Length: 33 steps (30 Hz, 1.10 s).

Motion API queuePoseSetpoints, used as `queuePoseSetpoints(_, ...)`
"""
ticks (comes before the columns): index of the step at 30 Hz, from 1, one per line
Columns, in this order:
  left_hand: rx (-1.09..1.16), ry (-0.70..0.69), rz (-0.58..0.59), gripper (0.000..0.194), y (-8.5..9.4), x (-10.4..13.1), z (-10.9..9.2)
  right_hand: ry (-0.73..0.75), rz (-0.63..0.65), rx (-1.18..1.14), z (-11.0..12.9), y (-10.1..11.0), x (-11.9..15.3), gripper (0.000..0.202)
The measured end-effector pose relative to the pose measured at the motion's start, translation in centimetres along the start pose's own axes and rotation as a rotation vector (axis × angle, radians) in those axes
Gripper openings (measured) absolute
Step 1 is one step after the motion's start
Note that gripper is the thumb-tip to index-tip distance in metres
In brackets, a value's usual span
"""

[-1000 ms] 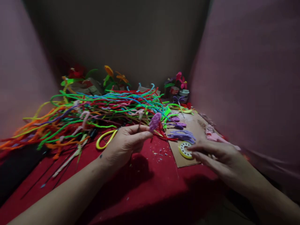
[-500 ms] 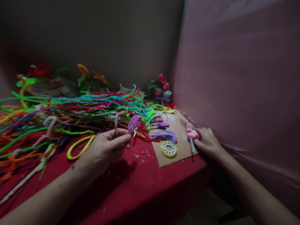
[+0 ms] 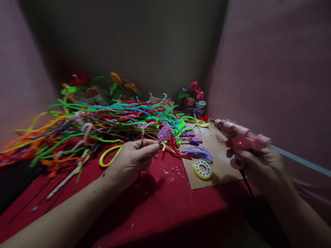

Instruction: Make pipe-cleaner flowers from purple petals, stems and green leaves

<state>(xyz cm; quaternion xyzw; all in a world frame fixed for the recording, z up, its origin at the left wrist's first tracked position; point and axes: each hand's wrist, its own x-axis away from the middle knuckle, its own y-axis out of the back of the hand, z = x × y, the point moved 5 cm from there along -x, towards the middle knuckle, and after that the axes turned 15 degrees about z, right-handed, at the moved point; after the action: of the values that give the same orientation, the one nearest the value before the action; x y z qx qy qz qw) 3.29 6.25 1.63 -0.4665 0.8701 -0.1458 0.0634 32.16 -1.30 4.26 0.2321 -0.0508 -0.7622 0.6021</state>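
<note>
Between the thumb and fingers of my left hand [image 3: 137,155] is a purple fuzzy petal [image 3: 164,133], made of bent pipe cleaner. The same hand also pinches a thin stem with a pale pink fuzzy top [image 3: 143,126]. My right hand [image 3: 266,168] is wrapped round a pink hot glue gun [image 3: 244,137], held up over the right edge of the cardboard. A red light glows on its side, a glue stick [image 3: 300,160] sticks out behind, and a black cord hangs below. Its nozzle points left.
A large heap of coloured pipe cleaners [image 3: 124,115] covers the table's left and back. Purple pieces [image 3: 198,152] and a yellow-rimmed tape roll [image 3: 202,169] lie on the cardboard [image 3: 227,167]. Yellow-handled scissors [image 3: 103,158], jars [image 3: 200,105] and fuzzy flowers [image 3: 196,91] are around; walls stand behind and right.
My right hand has lifted the glue gun off the cardboard and turned it, nozzle now to the left. The view has swung left. My left hand keeps the petal and stem.
</note>
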Motion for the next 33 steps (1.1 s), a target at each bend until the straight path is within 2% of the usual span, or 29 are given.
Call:
queuePoseSetpoints(3, 0.043, -0.088, -0.027, 0.015, 0.5, 0.0, -0.9, 0.031, 0.188, -0.385, 3.0, -4.0, -1.1, 0.018)
queuePoseSetpoints(6, 0.087, -0.175, -0.086, 0.017, 1.4, 0.0, -1.8, 0.024, 0.335, -0.544, 5.3, -7.8, -2.3, 0.021)
queuePoseSetpoints(10, 0.142, -0.242, -0.181, 0.019, 2.6, -0.1, -2.3, 0.075, 0.423, -0.57, 6.7, -11.6, -3.6, 0.014)
queuePoseSetpoints(14, 0.141, -0.269, -0.253, 0.021, 3.7, -0.3, -2.2, 0.131, 0.501, -0.509, 5.7, -14.2, -3.9, 0.012)
queuePoseSetpoints(18, 0.105, -0.284, -0.25, 0.02, 4.0, -0.5, -2.1, 0.157, 0.536, -0.372, 4.2, -15.3, -3.4, 0.018)
queuePoseSetpoints(24, 0.069, -0.258, -0.24, 0.016, 3.8, -0.6, -1.8, 0.322, 0.598, -0.097, 4.5, -15.5, -2.8, 0.044)
queuePoseSetpoints(33, 0.077, -0.239, -0.24, 0.016, 3.7, -0.6, -1.7, 0.348, 0.615, -0.07, 4.9, -15.7, -2.8, 0.044)
